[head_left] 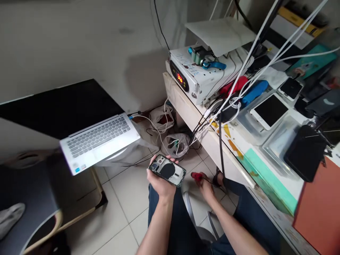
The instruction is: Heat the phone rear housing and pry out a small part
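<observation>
My left hand (pixel 162 185) cradles a phone frame (pixel 168 170) above my left knee, its inner side facing up. A black round patch and camera openings show inside its dark rim. To the right and a little lower, my right hand (pixel 206 187) is closed around a small red handheld tool (pixel 197 176). A thin dark cord runs back from this hand. The tool's end points left, towards the phone frame, and does not touch it. Its exact kind is too small to tell.
An unfolded laptop (pixel 101 138) stands on the left. To the right, a workbench (pixel 212 147) carries a white machine (pixel 202 76) with a red-lit display, a white phone (pixel 269 110) and an orange-red board (pixel 318 209). White cables (pixel 255 53) hang across it. Plastic bags (pixel 176 143) sit on the floor.
</observation>
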A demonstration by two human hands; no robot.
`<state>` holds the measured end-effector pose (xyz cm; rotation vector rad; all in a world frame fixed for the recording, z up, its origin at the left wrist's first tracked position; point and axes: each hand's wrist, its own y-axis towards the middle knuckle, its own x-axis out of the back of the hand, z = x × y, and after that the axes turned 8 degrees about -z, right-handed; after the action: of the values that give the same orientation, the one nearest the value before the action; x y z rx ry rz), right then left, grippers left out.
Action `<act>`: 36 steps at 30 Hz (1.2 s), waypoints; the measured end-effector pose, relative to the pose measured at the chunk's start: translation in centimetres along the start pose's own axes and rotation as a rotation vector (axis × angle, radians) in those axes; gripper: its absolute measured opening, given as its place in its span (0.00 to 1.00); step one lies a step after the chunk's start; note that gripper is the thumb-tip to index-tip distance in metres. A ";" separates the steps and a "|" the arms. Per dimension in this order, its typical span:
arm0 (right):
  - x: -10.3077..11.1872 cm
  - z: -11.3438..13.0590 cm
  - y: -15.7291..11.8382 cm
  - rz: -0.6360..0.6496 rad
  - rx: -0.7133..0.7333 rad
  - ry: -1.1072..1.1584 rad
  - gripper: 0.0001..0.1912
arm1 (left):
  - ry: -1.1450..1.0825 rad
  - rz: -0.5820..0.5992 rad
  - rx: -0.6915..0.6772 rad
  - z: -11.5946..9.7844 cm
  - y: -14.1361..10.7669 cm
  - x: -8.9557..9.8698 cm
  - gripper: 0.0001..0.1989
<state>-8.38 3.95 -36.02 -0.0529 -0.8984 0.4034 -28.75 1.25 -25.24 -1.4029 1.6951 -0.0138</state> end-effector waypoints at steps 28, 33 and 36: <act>34.3 8.7 -15.4 -0.752 -0.011 1.374 0.16 | 0.093 0.468 -0.181 -0.8 -24.3 -8.0 0.31; 34.7 8.5 -14.7 -0.816 -0.044 1.425 0.18 | 0.191 0.458 -0.096 -1.1 -23.5 -6.9 0.37; 34.9 8.1 -14.4 -0.774 -0.024 1.455 0.25 | 0.260 0.400 -0.113 -1.5 -23.2 -6.4 0.37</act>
<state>9.28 2.30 -1.69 -0.0076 0.5445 -0.3937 -12.07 -2.66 -8.28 -1.1559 2.1995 0.1310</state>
